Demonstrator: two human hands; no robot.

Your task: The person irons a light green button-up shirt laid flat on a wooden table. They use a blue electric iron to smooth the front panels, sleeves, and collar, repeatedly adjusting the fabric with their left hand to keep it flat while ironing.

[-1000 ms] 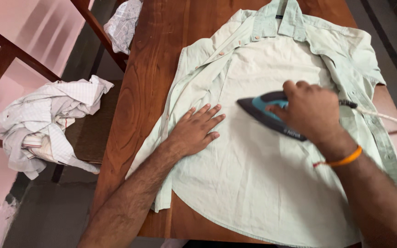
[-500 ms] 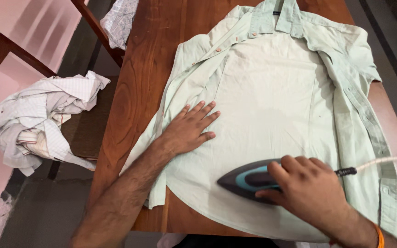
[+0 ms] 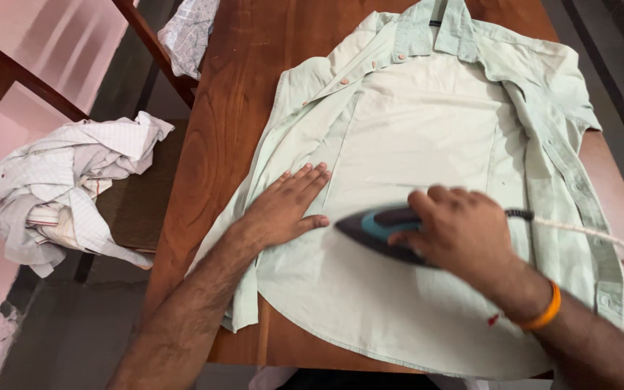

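Pale mint green shirt (image 3: 427, 137), plain, with small pinkish buttons, under both hands. Dark grey iron (image 3: 377, 230) with a teal panel, gripped in the right hand (image 3: 456, 231). Off-white cord (image 3: 594, 235) trailing right of that hand. Orange band (image 3: 547, 310) on the right wrist. Reddish-brown wooden table (image 3: 232, 108), grained, left of the left hand (image 3: 283, 209). White, finely checked crumpled clothes (image 3: 66, 188) farther left.

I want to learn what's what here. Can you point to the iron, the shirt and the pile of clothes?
iron (image 3: 370, 225), head view, on its dark pointed front.
shirt (image 3: 427, 123), head view, on the smooth pale green middle panel.
pile of clothes (image 3: 66, 180), head view, on the crumpled white checked cloth on the chair.
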